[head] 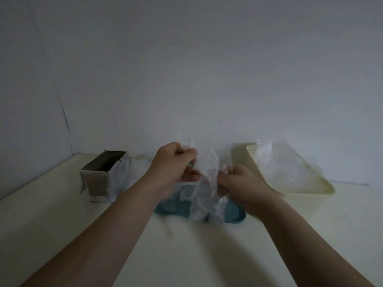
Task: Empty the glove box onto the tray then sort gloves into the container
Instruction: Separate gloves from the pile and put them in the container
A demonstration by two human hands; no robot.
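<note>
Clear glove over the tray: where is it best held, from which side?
At its bunched upper end, from above, where the left hand pinches it. The glove is limp film hanging toward the tray, so a top pinch lets it drape free; the right hand pinches its side.

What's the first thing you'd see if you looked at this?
In the middle, the left hand and right hand hold up a crinkly clear glove over a teal tray. On the right, a cream container holds more gloves. An open box stands on the left.
</note>
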